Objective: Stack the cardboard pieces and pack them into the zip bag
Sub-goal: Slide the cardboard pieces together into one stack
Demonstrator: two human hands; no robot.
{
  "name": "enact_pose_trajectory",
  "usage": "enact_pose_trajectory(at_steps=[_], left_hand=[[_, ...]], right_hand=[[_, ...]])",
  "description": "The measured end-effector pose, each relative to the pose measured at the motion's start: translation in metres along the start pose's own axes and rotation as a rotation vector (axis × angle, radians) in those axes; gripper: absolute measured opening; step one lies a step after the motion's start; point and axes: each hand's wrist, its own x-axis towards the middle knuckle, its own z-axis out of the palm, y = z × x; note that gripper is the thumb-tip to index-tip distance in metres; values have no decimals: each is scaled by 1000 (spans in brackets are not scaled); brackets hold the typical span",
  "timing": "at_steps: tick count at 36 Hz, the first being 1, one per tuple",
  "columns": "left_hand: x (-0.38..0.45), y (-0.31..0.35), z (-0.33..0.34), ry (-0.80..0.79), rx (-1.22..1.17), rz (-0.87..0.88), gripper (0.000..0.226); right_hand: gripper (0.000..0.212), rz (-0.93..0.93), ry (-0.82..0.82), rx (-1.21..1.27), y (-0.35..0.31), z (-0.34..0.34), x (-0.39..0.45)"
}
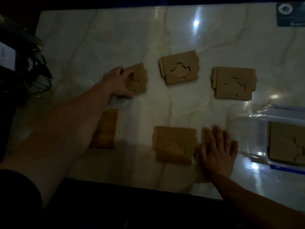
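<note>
Several brown cardboard pieces with cut-out shapes lie on the marble table (99,38). My left hand (118,83) grips the left edge of the far-left cardboard piece (139,78). Further right lie a middle cardboard stack (179,67) and a right cardboard stack (234,84). A near cardboard piece (175,144) rests by the front edge. My right hand (217,151) is flat on the table, fingers spread, just right of that piece and blurred. A clear zip bag (264,123) with a blue zip strip lies at the right with one cardboard piece (287,142) inside.
A small wooden box (107,128) sits at the front left, partly under my left forearm. Dark cables and clutter (33,66) lie beyond the table's left edge. A dark printed card (290,14) rests at the far right corner.
</note>
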Motion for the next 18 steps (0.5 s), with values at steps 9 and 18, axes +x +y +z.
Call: enact_pose_trajectory(at_steps=[9, 18], left_hand=[[-15, 2, 18, 52, -107, -72, 99], [-52, 31, 32, 157, -261, -77, 102]], right_hand=[[65, 3, -7, -7, 4, 1, 0], [65, 0, 15, -8, 0, 0, 1]])
